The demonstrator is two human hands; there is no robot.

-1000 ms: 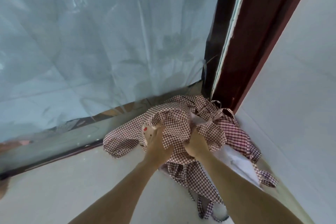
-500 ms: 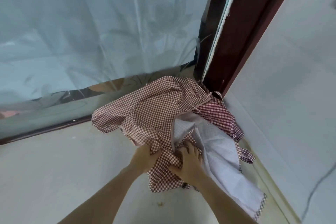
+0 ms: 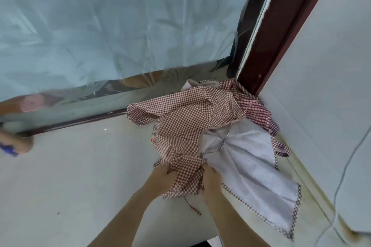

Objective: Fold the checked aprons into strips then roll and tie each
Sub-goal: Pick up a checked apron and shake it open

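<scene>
A crumpled brown-checked apron (image 3: pixel 186 120) lies on the pale floor in the corner. Its near end is bunched between both hands. My left hand (image 3: pixel 160 178) grips the bunched cloth from the left, and my right hand (image 3: pixel 210 178) grips it from the right. Under it spreads a pale apron (image 3: pixel 253 168), lining side up, with a checked edge. A darker red-checked apron (image 3: pixel 255 110) lies crumpled behind, against the door frame. A thin tie string (image 3: pixel 190 204) trails toward me from the bunch.
A dark red door frame (image 3: pixel 281 32) rises at the corner. Glass covered with pale film (image 3: pixel 120 26) fills the left. A white wall (image 3: pixel 331 86) with a thin cable (image 3: pixel 345 166) runs along the right. Another person's hand (image 3: pixel 16 142) shows at the far left.
Both hands have pulled the bunched brown-checked apron toward me, away from the corner. The pale lining has come into view and spread out to the right.
</scene>
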